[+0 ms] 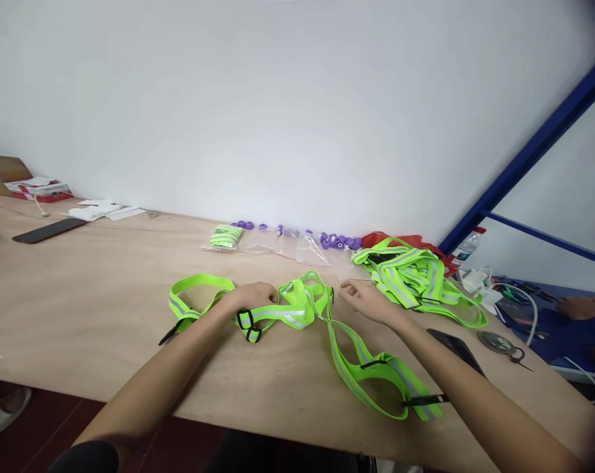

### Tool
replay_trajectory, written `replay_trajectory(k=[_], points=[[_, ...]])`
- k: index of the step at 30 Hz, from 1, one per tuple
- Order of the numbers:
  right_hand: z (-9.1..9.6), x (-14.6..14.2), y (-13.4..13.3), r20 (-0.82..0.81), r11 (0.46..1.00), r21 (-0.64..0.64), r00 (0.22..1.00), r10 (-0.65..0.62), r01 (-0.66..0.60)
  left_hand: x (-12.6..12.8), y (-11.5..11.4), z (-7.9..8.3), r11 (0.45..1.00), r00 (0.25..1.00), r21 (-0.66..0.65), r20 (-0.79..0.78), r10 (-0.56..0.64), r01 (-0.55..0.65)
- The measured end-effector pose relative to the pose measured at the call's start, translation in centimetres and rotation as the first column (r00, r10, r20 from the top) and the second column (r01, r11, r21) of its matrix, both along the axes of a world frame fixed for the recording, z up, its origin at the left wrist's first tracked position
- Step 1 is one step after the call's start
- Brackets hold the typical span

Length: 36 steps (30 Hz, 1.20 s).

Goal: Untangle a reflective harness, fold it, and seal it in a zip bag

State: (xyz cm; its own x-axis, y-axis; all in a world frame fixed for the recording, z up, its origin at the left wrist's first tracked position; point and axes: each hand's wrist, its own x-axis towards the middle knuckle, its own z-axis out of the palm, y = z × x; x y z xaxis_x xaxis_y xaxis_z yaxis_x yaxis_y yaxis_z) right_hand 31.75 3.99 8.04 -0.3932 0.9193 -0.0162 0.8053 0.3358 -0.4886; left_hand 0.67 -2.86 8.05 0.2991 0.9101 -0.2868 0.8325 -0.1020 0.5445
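Observation:
A neon-green elastic reflective harness [297, 309] with silver stripes lies loosely spread on the wooden table. My left hand [255, 295] is closed on its left part, just above a pair of black plastic slide buckles [248, 325]; its fingertips are partly hidden. My right hand [363, 299] hovers just right of the harness's middle, fingers loosely bent and apart, holding nothing. One harness loop reaches out to the left, and another loop with black fittings runs toward the front right. Behind my right hand lies a heap of similar green straps [410, 272].
Along the wall are a bagged folded strap [225, 237], clear plastic bags [311, 247] and several purple pieces [339, 242]. At right are a phone [455, 349], a round metal object [495, 341], a bottle [467, 246] and another person's hand [580, 307]. A blue frame [534, 141] slants up.

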Motion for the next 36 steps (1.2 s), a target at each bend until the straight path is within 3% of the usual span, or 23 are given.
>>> replay_trajectory(k=[8,14,20,23,26,30,36], points=[[-1.8,-3.9,1.7,0.023,0.996,-0.083,0.999,0.033,-0.031,0.0,0.5,-1.3,0.951,0.974,0.230,0.139,0.180,-0.209],[-2.1,-3.8,1.5,-0.105,0.996,-0.091,0.994,0.009,-0.018,-0.6,1.3,-1.7,0.880,0.909,0.329,0.353,0.221,-0.342],[-0.1,-0.9,2.0,-0.394,0.996,-0.026,0.915,-0.091,0.087,-1.7,1.1,0.2,0.919,0.839,0.307,0.543,0.047,-0.249],[1.3,0.5,2.1,-0.537,0.990,0.049,0.839,-0.086,0.133,-2.1,0.5,1.6,0.938,0.844,0.301,0.536,-0.017,-0.172],[2.8,1.5,1.7,-0.616,0.979,0.108,0.785,-0.069,0.170,-2.1,0.1,2.7,0.935,0.896,0.337,0.442,-0.049,-0.115],[4.9,2.0,0.5,-0.651,0.987,0.100,0.758,-0.031,0.126,-1.0,0.1,4.1,0.862,0.951,0.477,0.310,0.017,-0.171],[8.1,2.5,-1.5,-0.792,0.979,-0.173,0.605,-0.076,-0.104,0.9,0.3,7.5,0.644,0.952,0.703,0.199,0.231,-0.303]])
